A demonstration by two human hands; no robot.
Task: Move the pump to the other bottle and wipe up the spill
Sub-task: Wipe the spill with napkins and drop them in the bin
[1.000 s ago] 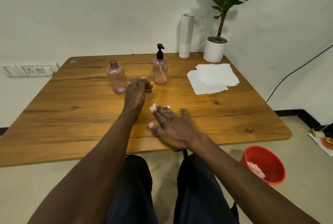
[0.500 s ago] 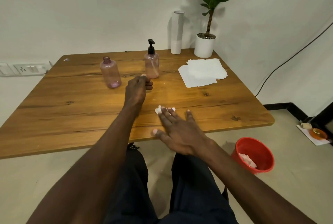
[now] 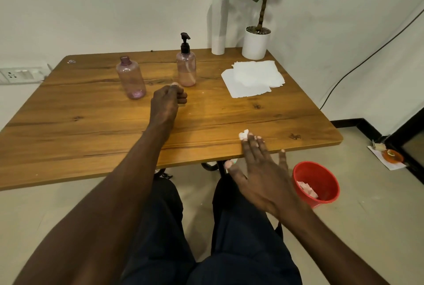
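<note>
Tissue wad (image 3: 244, 134) mostly hidden under right hand (image 3: 261, 177), straight fingers pressing | left hand (image 3: 166, 103) curled, empty

We see a wooden desk (image 3: 91, 124) bearing two pink bottles (image 3: 131, 78), paper towels (image 3: 252, 80), a white roll (image 3: 219, 25) and a potted plant (image 3: 255, 41).

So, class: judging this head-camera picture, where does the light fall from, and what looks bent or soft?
Head view: the white paper roll and green potted plant cast shadows leftward on the wall, so light comes from the right; faint sheen on the wooden table; wide-angle lens bows its edges; the right hand looks slightly soft.
</note>
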